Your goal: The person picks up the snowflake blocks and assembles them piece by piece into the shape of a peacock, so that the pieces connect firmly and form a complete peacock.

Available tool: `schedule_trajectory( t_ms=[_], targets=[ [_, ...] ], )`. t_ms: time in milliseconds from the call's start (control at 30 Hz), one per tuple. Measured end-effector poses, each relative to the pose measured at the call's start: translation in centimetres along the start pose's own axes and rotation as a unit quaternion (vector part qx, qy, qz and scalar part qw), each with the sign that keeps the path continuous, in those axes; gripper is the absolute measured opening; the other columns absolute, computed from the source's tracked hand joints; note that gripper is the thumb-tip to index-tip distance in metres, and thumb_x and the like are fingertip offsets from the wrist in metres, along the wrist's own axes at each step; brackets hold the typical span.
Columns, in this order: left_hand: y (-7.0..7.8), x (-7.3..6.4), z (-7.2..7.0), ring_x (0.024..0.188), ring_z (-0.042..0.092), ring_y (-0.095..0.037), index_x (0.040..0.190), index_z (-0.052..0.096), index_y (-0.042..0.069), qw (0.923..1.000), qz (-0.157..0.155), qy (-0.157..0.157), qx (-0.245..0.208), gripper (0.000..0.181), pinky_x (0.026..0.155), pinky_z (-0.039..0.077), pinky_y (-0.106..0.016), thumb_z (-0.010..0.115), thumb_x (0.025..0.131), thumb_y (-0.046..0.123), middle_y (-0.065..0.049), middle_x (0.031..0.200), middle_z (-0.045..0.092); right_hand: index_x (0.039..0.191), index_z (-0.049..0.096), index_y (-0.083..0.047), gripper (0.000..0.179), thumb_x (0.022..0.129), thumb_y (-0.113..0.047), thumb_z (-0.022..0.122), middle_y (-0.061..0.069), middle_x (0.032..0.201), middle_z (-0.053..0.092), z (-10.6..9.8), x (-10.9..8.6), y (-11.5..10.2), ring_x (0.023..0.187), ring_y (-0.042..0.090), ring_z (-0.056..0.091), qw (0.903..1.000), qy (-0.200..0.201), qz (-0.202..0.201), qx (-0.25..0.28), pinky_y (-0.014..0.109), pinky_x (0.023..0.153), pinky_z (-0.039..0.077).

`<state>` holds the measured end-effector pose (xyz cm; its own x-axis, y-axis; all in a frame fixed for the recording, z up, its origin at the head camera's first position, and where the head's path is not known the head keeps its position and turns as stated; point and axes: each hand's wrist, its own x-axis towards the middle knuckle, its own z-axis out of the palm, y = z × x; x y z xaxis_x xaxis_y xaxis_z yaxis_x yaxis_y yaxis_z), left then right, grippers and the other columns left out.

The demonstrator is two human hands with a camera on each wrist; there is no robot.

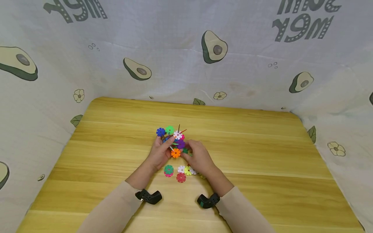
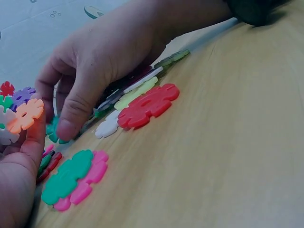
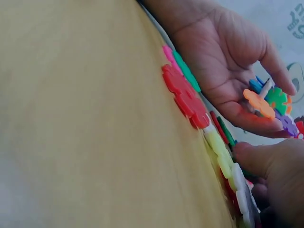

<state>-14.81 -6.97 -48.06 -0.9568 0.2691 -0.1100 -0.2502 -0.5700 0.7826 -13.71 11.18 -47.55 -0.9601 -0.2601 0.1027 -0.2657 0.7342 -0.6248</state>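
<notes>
My left hand grips a cluster of interlocking plastic snowflake discs above the table. The cluster shows an orange disc, a purple disc, a white disc, a light green disc and a blue disc. Close beside it on the right, my right hand pinches a green disc between thumb and fingers; much of that disc is hidden. Under the hands lie loose discs, among them a red disc and a teal disc overlapping a pink one.
The discs lie on a wood-grain table. A yellow disc and white discs partly overlap near my right hand. Behind the table hangs a pale curtain with avocado prints. Each wrist wears a black band.
</notes>
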Motion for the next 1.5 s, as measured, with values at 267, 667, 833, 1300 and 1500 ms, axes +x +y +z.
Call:
schedule_trajectory(
  t_ms=[267,667,833,1300,1500],
  targets=[
    [-0.2,0.2,-0.1,0.105,0.065,-0.009,0.131,0.044,0.009,0.9999,0.009,0.011,0.009,0.03,0.094,0.059,-0.023,0.052,0.103,0.003,0.002,0.115,0.063,0.112,0.063,-0.005,0.017,0.097,-0.009,0.069,0.01,0.097,0.07,0.2,0.3,0.8,0.084,0.016,0.067,0.9791,0.07,0.029,0.189,0.02,0.075,0.059],
    [-0.2,0.2,0.0,0.097,0.069,-0.009,0.117,0.056,0.009,0.9996,-0.005,-0.007,0.029,0.018,0.086,0.061,-0.022,0.054,0.101,0.002,0.004,0.103,0.069,0.111,0.061,0.002,0.015,0.097,-0.002,0.066,0.021,0.107,0.071,0.3,0.4,1.1,0.097,0.02,0.073,0.941,0.122,0.007,0.316,0.02,0.085,0.061],
    [-0.2,0.3,-0.1,0.09,0.068,-0.008,0.117,0.057,0.007,0.9982,-0.014,-0.006,0.059,0.017,0.076,0.06,-0.02,0.057,0.101,0.004,0.006,0.099,0.07,0.108,0.066,0.001,0.012,0.096,-0.002,0.068,0.017,0.106,0.074,0.3,0.3,1.1,0.097,0.026,0.074,0.9495,0.149,-0.042,0.273,0.021,0.085,0.061],
    [-0.6,0.2,-0.2,0.081,0.065,-0.007,0.121,0.056,-0.003,0.9893,0.007,0.008,0.145,0.025,0.066,0.057,-0.021,0.063,0.099,0.006,0.006,0.094,0.069,0.099,0.074,-0.002,0.008,0.092,0.001,0.072,0.013,0.096,0.078,0.0,0.4,1.2,0.082,0.023,0.075,0.9628,0.203,-0.128,0.123,0.027,0.074,0.064],
    [-0.5,0.2,-0.3,0.075,0.061,-0.008,0.118,0.06,-0.002,0.9861,-0.002,0.007,0.166,0.023,0.061,0.052,-0.019,0.065,0.099,0.009,0.007,0.089,0.071,0.097,0.074,-0.002,0.007,0.092,0.002,0.072,0.012,0.094,0.078,0.0,0.3,1.3,0.083,0.023,0.075,0.9628,0.207,-0.138,0.105,0.029,0.074,0.064]
  ],
)
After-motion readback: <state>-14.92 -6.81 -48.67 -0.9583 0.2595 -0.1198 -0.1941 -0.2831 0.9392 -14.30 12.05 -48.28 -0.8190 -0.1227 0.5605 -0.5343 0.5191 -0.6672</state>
